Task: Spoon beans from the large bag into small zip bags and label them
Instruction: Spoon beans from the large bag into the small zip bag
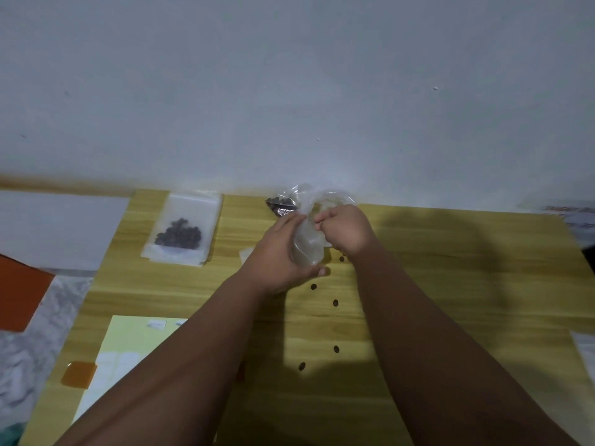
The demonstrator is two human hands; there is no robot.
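My left hand (283,249) grips a small clear zip bag (307,252) from the left, thumb under its lower edge. My right hand (344,230) pinches the same bag at its top from the right. Just behind the hands, against the wall, lies the large clear bag (283,204) with dark beans showing in it. A filled small zip bag (182,230) holding a clump of dark beans lies flat at the back left of the wooden table (450,284). Several loose beans (335,303) are scattered on the table below my hands. No spoon is visible.
A pale yellow label sheet (128,342) with white stickers lies at the front left, an orange tab (79,375) beside it. White paper (58,230) and an orange card (19,294) sit off the table's left edge. The wall stands right behind the table.
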